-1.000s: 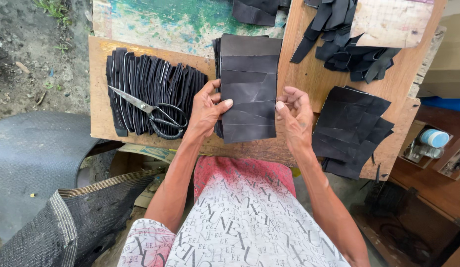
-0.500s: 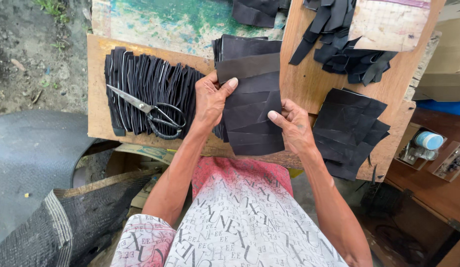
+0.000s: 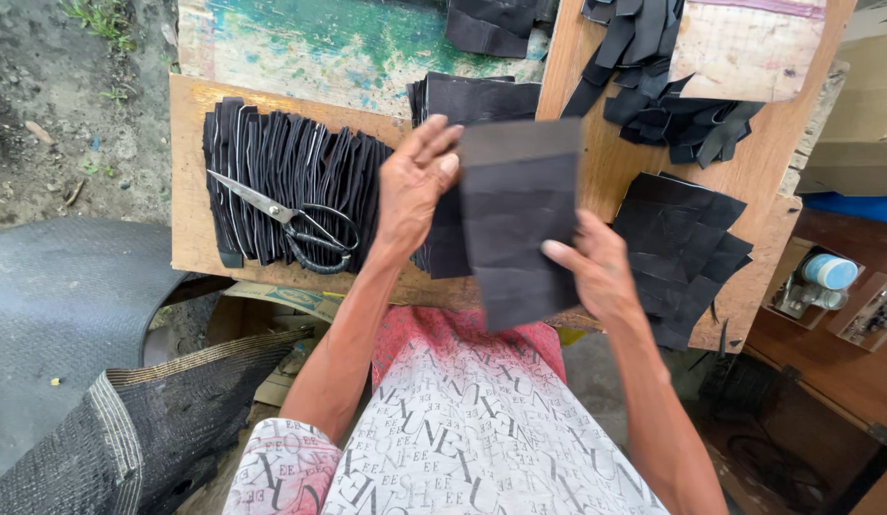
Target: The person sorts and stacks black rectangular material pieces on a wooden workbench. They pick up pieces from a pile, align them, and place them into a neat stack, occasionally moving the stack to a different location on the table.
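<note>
Black rubber sheet [image 3: 518,215] lifted above the board's [image 3: 191,219] front edge, pinched by left hand [image 3: 410,186] at top, right hand [image 3: 596,272] lower down. Could sag and slip: floppy, lightly held. Scissors [image 3: 291,224] near left.

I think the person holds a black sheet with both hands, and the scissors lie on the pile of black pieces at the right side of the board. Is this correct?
Not quite. The head view shows the scissors lying on the row of black strips at the left side of the board, not the right. The rest holds: the left hand and right hand both hold the black sheet.
</note>
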